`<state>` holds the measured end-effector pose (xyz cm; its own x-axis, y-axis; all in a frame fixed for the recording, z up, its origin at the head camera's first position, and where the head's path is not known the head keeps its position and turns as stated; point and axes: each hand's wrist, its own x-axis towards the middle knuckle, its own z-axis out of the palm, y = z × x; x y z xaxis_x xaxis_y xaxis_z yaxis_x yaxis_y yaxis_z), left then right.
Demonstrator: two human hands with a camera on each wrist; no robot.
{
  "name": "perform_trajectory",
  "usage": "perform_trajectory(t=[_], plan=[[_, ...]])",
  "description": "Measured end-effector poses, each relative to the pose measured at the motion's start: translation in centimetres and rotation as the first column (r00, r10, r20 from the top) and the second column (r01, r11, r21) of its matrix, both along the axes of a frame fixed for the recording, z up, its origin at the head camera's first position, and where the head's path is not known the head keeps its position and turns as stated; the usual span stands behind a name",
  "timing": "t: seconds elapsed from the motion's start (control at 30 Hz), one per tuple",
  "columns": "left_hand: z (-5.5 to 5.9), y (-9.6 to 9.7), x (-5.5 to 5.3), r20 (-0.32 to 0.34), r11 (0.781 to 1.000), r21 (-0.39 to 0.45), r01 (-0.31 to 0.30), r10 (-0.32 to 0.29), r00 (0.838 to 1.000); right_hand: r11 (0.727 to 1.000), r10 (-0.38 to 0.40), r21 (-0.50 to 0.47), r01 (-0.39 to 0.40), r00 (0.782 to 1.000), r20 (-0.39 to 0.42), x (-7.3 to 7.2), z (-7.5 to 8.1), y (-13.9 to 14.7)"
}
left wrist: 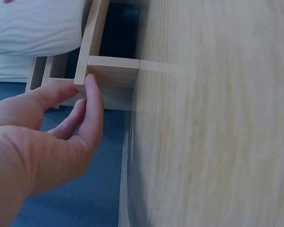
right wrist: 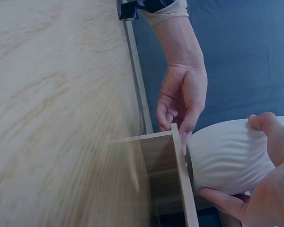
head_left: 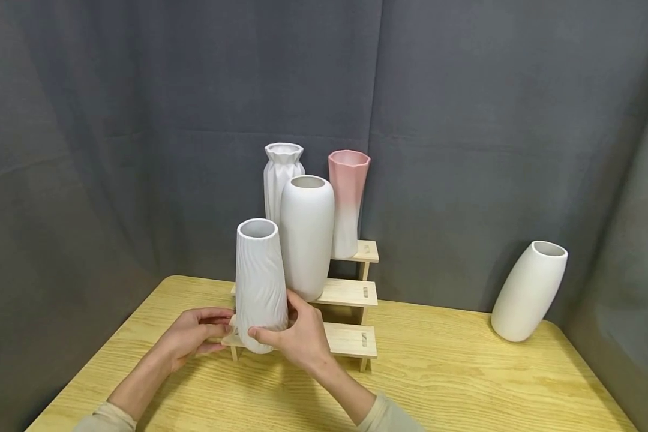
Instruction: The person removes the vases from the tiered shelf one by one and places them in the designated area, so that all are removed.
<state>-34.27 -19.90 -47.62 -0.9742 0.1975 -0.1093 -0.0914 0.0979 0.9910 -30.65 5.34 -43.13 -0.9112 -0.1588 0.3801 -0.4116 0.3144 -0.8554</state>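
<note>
Wavy vase (head_left: 260, 288): upright or nearly so, at the left part of the lowest step (head_left: 351, 339); we cannot tell whether its base touches the board.

Surroundings, by size. We note a grey curtain (head_left: 464, 120) as backdrop and a wood table (head_left: 443, 366) before it. The table bears the stand (head_left: 351, 292), its three steps rising toward the curtain; we read the rise as letting rear vases show above front ones. The smooth vase (head_left: 308, 234) stands on the middle step. Behind it, on the top step, stands the pink vase (head_left: 349, 198), to the right; the pleated vase (head_left: 277, 186) is behind to the left, its base hidden from us. The cream vase (head_left: 528, 294) stands well apart, on the table's right side near the curtain.

Hands. We see the right hand (head_left: 305, 336) grasping the wavy vase low down, thumb in front, fingers round its right side; a low hold probably gives control of the base near the board. The left hand (head_left: 194, 336) pinches the left end of the lowest step. We judge that this steadies the stand against a nudge from the vase.
</note>
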Motion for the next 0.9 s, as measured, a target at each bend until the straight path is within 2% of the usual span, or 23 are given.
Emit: perform_trajectory(t=[0.2, 0.53, 0.9], plan=[[0.1, 0.2, 0.1, -0.005, 1.0, -0.024, -0.009, 0.009, 1.0, 1.0, -0.004, -0.018, 0.004, 1.0, -0.013, 0.2, 0.8, 0.4], [0.1, 0.2, 0.1, -0.005, 1.0, -0.027, -0.004, 0.004, 1.0, 1.0, -0.021, 0.007, 0.021, 1.0, -0.024, 0.9, 2.4, 0.9], [0.1, 0.4, 0.2, -0.021, 0.999, -0.04, -0.013, 0.012, 1.0, 1.0, 0.008, -0.021, -0.007, 0.999, 0.038, 1.8, 4.3, 1.6]])
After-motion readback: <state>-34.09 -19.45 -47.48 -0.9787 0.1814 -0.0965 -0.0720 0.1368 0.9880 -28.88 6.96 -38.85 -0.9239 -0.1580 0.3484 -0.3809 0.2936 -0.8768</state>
